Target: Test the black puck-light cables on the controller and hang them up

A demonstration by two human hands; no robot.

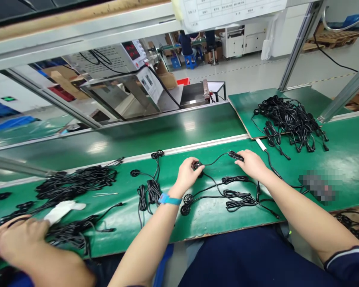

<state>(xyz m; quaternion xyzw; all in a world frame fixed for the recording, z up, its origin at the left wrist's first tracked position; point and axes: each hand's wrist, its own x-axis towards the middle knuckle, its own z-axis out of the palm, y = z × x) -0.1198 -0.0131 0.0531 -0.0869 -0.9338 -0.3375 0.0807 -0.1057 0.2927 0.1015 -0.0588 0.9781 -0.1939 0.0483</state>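
Observation:
My left hand [189,175], with a blue band at the wrist, pinches the round black head [197,164] of a cable between thumb and fingers. From it a thin lead runs right to a bundled black cable [235,156], which my right hand [251,164] grips. Below them on the green bench lie two more bundled cables [238,200], with round heads [188,198] at their left ends and plugs at their right. To the left of my left arm are further bundled cables [153,191] with round heads [135,173] toward the rail.
A large cable pile [290,119] sits on a raised green board at right. Another pile [77,181] lies at left, near a co-worker's hands [24,239] and a white strip [62,211]. A blurred-out dark object [318,186] is at right. Metal posts [299,48] frame the bench.

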